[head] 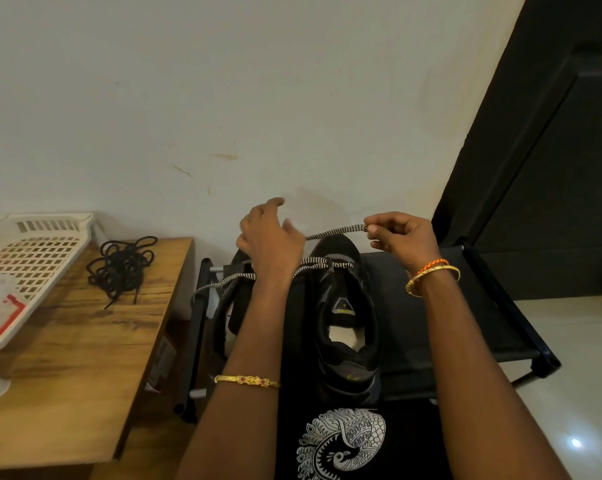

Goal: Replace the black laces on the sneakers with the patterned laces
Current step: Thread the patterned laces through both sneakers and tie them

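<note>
Two black sneakers stand on a low black rack (431,306) in front of me. The right sneaker (344,323) shows its opening, and the left sneaker (230,306) is mostly hidden by my forearm. A black-and-white patterned lace (334,232) runs across the right sneaker near its toe. My right hand (401,237) pinches one end of it, pulled up to the right. My left hand (268,237) hovers above the shoes with fingers spread and loosely curled; whether it touches the lace is unclear. Another stretch of patterned lace (220,282) trails left. The removed black laces (123,265) lie bundled on the wooden table.
A wooden table (85,358) stands on the left with a white plastic basket (33,258) on it. A pale wall is straight ahead, and a dark door (552,150) rises on the right. Light floor tiles (576,375) show at lower right.
</note>
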